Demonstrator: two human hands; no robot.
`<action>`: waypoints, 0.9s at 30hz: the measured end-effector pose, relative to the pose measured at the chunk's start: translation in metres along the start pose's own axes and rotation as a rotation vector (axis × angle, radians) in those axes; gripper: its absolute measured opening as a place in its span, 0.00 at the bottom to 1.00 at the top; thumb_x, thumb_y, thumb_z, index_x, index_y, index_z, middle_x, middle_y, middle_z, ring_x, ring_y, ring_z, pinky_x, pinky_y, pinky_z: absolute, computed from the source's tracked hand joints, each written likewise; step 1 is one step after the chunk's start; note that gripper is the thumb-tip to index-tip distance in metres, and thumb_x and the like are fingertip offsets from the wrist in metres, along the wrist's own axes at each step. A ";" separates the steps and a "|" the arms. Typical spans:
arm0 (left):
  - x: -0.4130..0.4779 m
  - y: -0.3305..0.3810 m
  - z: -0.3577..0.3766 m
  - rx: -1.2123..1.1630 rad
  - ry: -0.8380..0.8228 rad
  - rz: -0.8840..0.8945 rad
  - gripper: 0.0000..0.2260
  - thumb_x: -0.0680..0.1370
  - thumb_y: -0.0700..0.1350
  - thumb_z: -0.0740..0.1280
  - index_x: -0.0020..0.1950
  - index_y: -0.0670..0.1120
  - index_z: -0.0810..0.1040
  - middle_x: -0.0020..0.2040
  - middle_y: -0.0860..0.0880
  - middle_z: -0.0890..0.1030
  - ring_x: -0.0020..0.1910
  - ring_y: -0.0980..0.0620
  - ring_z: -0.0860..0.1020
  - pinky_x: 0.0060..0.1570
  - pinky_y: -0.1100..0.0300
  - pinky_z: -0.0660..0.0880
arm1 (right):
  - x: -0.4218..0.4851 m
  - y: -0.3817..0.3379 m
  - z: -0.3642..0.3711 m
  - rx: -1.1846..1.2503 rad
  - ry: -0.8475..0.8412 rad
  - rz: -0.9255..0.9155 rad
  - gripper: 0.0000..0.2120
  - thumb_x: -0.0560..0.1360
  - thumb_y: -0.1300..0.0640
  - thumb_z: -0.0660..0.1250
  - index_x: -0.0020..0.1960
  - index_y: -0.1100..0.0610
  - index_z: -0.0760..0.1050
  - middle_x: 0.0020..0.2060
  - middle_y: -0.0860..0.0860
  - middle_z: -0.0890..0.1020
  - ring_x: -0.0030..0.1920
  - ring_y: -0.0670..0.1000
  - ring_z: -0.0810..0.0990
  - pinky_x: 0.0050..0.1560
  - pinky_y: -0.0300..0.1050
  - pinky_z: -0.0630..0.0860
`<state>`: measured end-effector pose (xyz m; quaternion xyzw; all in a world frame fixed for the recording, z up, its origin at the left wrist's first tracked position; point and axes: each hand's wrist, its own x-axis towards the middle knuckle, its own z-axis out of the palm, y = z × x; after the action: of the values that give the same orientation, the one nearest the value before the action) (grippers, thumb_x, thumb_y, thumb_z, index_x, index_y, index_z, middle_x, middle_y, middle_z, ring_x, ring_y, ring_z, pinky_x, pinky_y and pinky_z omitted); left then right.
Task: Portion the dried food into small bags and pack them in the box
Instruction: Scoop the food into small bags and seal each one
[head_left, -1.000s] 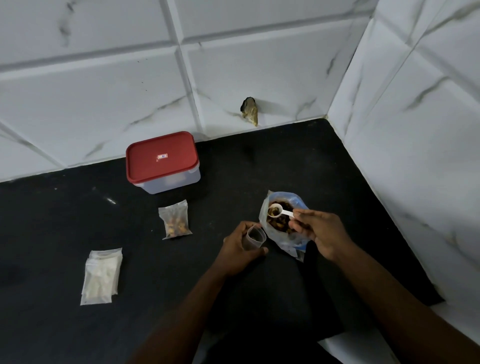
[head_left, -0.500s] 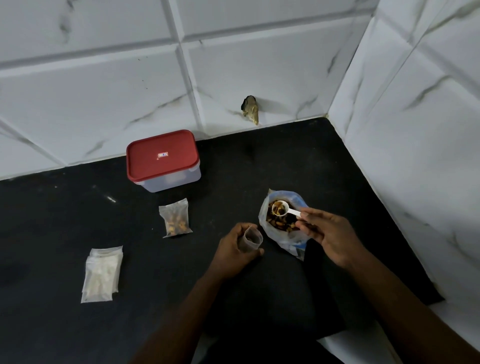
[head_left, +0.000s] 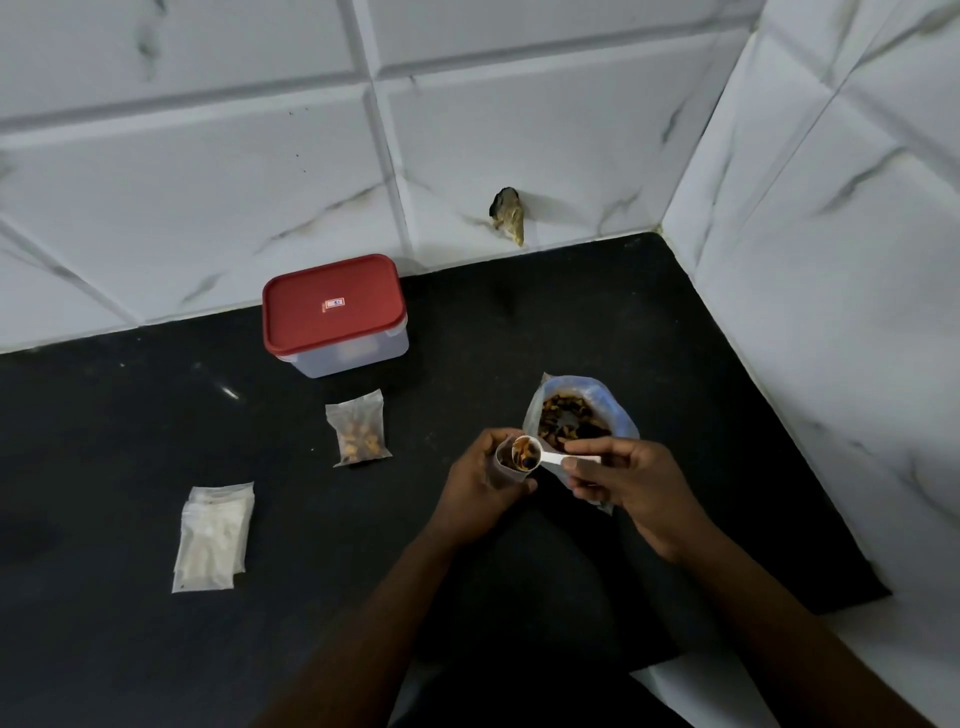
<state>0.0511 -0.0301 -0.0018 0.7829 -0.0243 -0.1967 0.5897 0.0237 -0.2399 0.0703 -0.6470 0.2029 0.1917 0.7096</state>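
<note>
A small bag (head_left: 503, 466) is gripped by the curled fingers of the left hand (head_left: 480, 486) near the middle of the countertop (head_left: 130, 441). A white spoon (head_left: 557, 459) of dried food (head_left: 524, 451) is pinched by the right hand (head_left: 631, 491) at the bag's mouth. The big food bag (head_left: 576, 418) stands just behind; the red-lidded box (head_left: 335, 312) is at the back edge.
</note>
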 end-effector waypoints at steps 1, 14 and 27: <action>0.000 0.000 0.000 -0.005 0.001 -0.003 0.24 0.74 0.38 0.77 0.65 0.55 0.76 0.62 0.56 0.80 0.63 0.63 0.78 0.66 0.54 0.77 | -0.001 0.001 0.002 -0.047 -0.003 -0.021 0.14 0.71 0.63 0.75 0.57 0.57 0.83 0.48 0.57 0.87 0.49 0.54 0.87 0.47 0.43 0.83; -0.004 0.002 0.002 -0.038 0.012 0.036 0.25 0.73 0.36 0.77 0.67 0.51 0.77 0.63 0.56 0.81 0.64 0.62 0.78 0.65 0.60 0.76 | -0.004 0.032 0.008 -0.975 0.226 -0.879 0.08 0.72 0.62 0.75 0.51 0.60 0.84 0.47 0.54 0.87 0.50 0.49 0.85 0.54 0.51 0.83; -0.006 0.006 -0.006 -0.055 0.027 0.023 0.24 0.74 0.37 0.76 0.67 0.54 0.75 0.62 0.56 0.81 0.62 0.64 0.78 0.58 0.65 0.77 | -0.020 0.017 0.008 -0.732 0.257 -0.823 0.10 0.73 0.60 0.75 0.54 0.53 0.83 0.49 0.40 0.84 0.51 0.35 0.82 0.53 0.28 0.76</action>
<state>0.0491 -0.0252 0.0070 0.7688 -0.0201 -0.1801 0.6133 -0.0014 -0.2306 0.0675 -0.8947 -0.0611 -0.1231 0.4250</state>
